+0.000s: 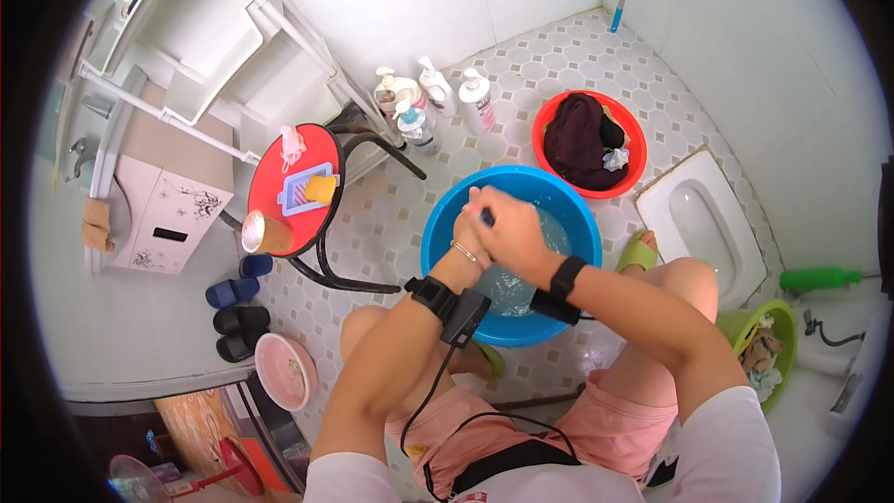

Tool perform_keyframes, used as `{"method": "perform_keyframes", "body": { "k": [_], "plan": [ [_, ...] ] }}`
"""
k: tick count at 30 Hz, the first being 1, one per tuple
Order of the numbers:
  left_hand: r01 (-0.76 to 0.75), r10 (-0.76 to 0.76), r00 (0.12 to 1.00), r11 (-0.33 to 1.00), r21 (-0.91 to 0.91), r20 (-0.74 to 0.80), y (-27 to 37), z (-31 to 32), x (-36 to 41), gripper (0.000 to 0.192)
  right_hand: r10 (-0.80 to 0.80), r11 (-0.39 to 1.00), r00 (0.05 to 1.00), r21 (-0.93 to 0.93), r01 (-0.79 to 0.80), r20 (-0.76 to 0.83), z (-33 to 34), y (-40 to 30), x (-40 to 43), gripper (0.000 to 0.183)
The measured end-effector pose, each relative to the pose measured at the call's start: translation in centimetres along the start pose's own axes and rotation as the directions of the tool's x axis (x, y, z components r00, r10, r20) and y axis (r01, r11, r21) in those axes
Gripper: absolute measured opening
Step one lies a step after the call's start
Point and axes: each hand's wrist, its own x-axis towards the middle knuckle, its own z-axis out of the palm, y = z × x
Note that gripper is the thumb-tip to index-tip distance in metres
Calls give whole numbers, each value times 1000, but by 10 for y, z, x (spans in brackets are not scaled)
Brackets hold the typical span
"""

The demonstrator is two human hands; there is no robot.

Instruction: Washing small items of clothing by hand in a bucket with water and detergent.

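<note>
Over the blue plastic basin (434,229), my left hand (466,234) and my right hand (517,223) are pressed together. Between them a small dark blue piece, apparently cloth (487,217), peeks out; the rest of it is hidden by my fingers. Slightly cloudy, rippled water (513,291) lies in the basin below. A thin bracelet (466,253) circles my left wrist. Both wrists carry black straps, with a cabled black box (466,318) at the left one.
Beyond the basin stands a red basin (639,168) of dark clothes (576,143). Several pump bottles (477,101) stand near the wall. A red-topped stool (269,175) holds a soap dish (292,195) and a cup (269,232). To the right are a squat toilet (705,223) and a green bin (786,356).
</note>
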Motion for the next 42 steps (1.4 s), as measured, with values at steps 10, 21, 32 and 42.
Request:
{"method": "perform_keyframes", "body": {
  "k": [10, 21, 32, 42],
  "plan": [
    [0, 44, 968, 984, 176, -246, 5, 30, -21, 37, 377, 925, 924, -85, -371, 71, -4, 45, 6, 24],
    [-244, 284, 958, 890, 386, -49, 34, 19, -25, 22, 484, 664, 862, 579, -472, 148, -28, 24, 20, 12],
    [-28, 27, 999, 998, -48, -22, -1, 42, -11, 29, 104, 966, 992, -245, -85, 66, -14, 14, 19, 23],
    [137, -22, 910, 959, 248, -415, 1, 31, -15, 36, 43, 982, 994, -187, -24, 96, 4, 1, -4, 24]
  ]
}}
